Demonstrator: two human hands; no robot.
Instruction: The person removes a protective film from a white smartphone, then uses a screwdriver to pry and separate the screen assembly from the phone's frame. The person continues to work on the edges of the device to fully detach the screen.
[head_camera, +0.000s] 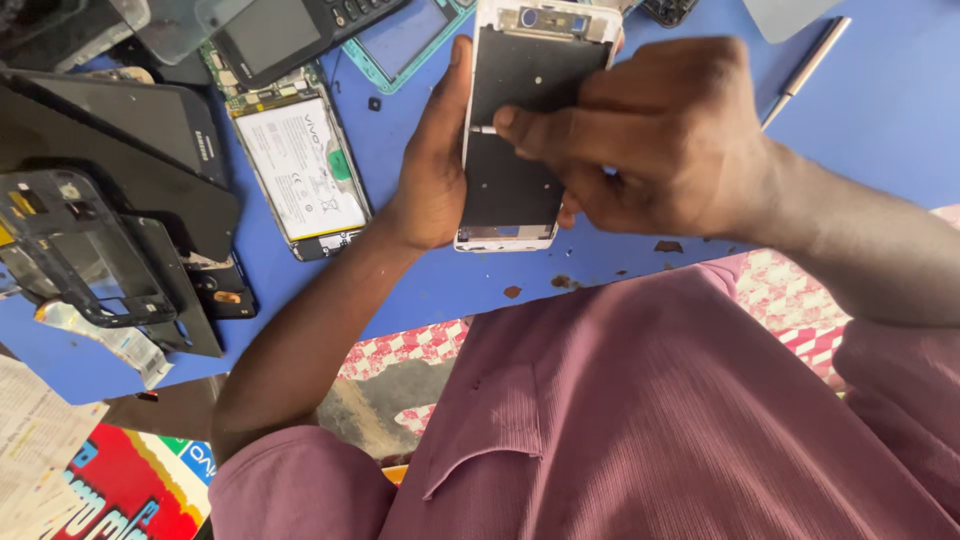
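Blue work surface (880, 110): the largest item, scattered with phone parts and small brown specks near its front edge.

Maroon ribbed shirt (640, 420): fills the lower frame, the wearer's own.

Black phone panels (110, 150): stacked at the left, glossy, overlapping one another, with a black plastic frame (80, 250) lying on top.

Opened phone with a white battery (300, 165): flat on the surface, left of the hands, well apart from them.

Phone mid-frame (520, 120): white-edged, dark inner plate, camera cut-out at the far end. Held upright-tilted above the surface, centre of view.

Left hand (435, 165): wrapped around the mid-frame's left edge, thumb along the side, gripping it firmly.

Right hand (660, 140): curled over the frame's right side, fingers pinched on a thin metal tool tip (483, 129) that meets the dark plate near its left edge. What kind of tool it is cannot be told; the hand hides its handle.

Silver stylus-like tool (805, 70): lying loose on the surface, upper right, untouched.

Handling note: judged from the grip, the work goes best with the frame braced steady in the left hand, the tip kept square to the plate, and pressure light enough not to slip across the dark surface or bend the thin frame.
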